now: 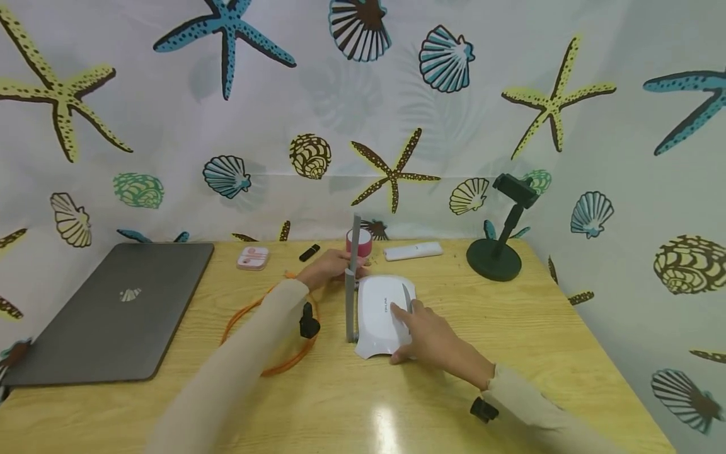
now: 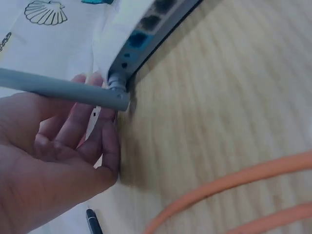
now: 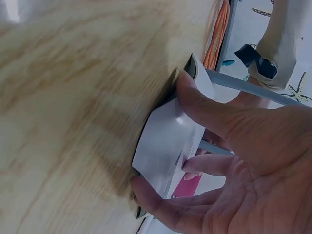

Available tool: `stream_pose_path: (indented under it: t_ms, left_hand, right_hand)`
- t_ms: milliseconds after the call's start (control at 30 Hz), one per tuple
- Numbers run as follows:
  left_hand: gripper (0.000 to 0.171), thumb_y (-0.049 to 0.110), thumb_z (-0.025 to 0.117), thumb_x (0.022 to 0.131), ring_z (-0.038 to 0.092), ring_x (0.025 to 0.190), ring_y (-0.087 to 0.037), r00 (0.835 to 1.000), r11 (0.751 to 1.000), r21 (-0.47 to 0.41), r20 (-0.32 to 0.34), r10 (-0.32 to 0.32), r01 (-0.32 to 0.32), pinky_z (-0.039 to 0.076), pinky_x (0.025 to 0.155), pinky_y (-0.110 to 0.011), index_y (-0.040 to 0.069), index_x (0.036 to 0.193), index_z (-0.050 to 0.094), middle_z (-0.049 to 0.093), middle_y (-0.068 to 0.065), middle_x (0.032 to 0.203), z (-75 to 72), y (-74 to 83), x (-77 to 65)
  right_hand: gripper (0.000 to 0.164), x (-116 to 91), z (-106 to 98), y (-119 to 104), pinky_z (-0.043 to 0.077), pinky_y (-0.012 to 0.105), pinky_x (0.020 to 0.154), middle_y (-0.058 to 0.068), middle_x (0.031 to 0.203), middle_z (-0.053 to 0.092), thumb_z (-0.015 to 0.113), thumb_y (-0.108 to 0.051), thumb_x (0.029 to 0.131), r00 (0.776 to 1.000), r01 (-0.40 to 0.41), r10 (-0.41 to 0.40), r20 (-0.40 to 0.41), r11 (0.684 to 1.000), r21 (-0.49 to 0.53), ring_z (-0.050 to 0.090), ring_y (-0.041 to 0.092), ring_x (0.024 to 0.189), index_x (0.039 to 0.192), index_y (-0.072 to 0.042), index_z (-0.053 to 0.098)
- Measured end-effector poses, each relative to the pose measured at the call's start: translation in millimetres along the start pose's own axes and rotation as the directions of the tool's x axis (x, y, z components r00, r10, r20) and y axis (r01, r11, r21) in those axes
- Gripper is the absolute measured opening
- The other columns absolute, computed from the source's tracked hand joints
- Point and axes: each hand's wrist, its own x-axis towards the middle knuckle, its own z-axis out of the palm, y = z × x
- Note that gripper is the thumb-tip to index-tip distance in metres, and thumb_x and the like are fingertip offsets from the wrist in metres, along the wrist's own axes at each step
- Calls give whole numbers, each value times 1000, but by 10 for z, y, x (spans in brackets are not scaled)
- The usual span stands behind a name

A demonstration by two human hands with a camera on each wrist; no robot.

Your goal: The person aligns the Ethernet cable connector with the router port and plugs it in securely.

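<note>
A white router lies on the wooden table, its two grey antennas along its left side. My right hand grips the router's right side. In the right wrist view its thumb is at one edge and a finger reaches the opposite edge. Behind the antennas, my left hand reaches the router's far left corner, fingers loosely bent. In the left wrist view those fingers are beside the antenna's hinge, below the row of ports. An antenna partly covers that hand.
An orange cable loops under my left forearm. A dark laptop lies left. Along the back are an earphone case, a black USB stick, a pink-and-white tape roll, a white remote-like bar and a black stand.
</note>
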Motion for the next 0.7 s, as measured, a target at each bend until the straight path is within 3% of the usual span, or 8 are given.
stream_pose_path:
  t_ms: [100,233,400,533,700]
  left_hand:
    - [32,24,61,98,67,96,-10,997,998,51,75,-30,26,51,96,-31,2,121,69,73,-9,117,-37,24,60]
    - [33,28,65,95,59,99,-11,987,989,144,148,-58,36,46,96,-30,5,119,70,72,-5,117,-81,67,76]
    - [30,22,72,90,53,100,-14,982,948,318,185,-34,-27,41,85,-25,5,114,72,73,-6,115,-112,118,22]
    - [31,20,74,88,55,99,-14,977,936,349,213,-30,-47,42,86,-26,4,115,71,73,-8,113,-128,127,-15]
    - [31,28,75,87,53,79,-13,971,908,414,233,-49,-54,42,77,-26,8,110,73,65,3,77,-136,135,-39]
  right_hand:
    - [95,12,-15,13,49,55,96,30,145,41,87,-41,69,1000,17,-17,-1,1000,-6,53,41,121,149,-14,43]
    - [96,26,-29,36,49,54,98,30,145,41,88,-41,68,999,48,-48,-1,999,-20,53,41,120,149,-14,43]
    - [98,26,-56,74,48,58,98,27,149,39,91,-38,64,999,50,-50,17,998,-34,51,43,126,148,-18,45]
    - [97,62,-119,129,47,58,100,24,152,39,92,-36,63,998,34,-31,49,997,-65,49,43,130,148,-23,45]
    - [94,150,-195,244,46,53,103,15,153,43,91,-34,66,997,27,-16,80,990,-139,49,36,134,147,-30,44]
